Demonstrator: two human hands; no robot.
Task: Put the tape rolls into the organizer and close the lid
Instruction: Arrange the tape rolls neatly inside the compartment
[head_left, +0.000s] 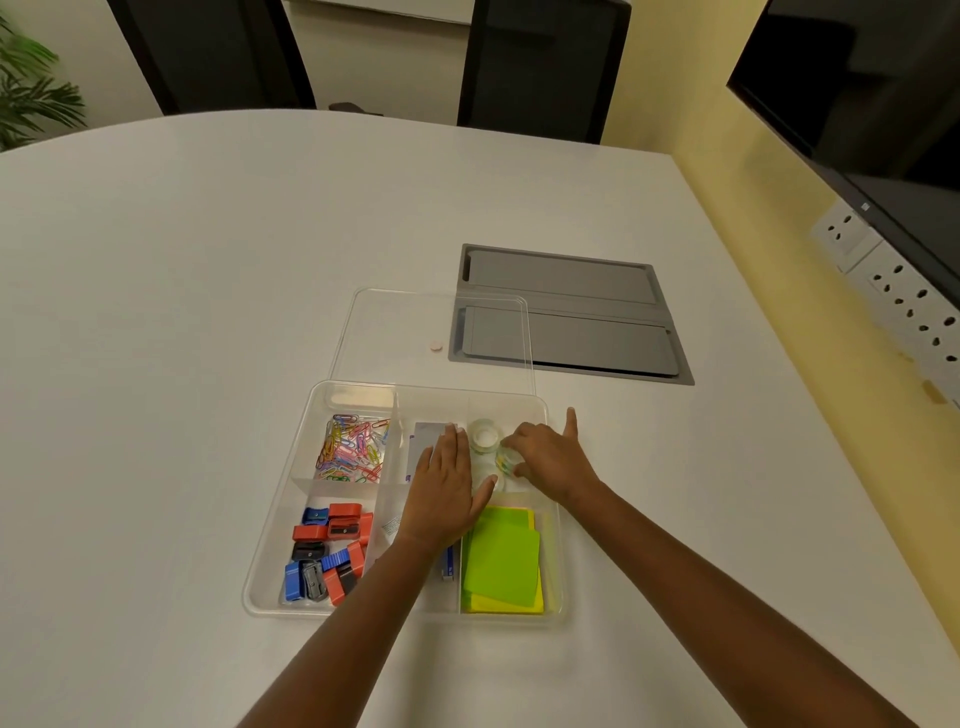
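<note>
Smooth white table (208, 312); both hands (447, 488) press glossy tape rolls (485, 441) (clear organizer (270, 561)).

A white table (260, 260) with a gray recessed hatch (566, 312) is filling the room's foreground. 2 dark chairs (540, 62) are standing behind it, a potted plant (31, 88) is showing at left, and white wall sockets (893, 280) are lining the yellow wall (691, 78).

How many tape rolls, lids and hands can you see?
Tape rolls: 3 showing
Lid: 1
Hands: 2, left hand and right hand
Total: 6
</note>
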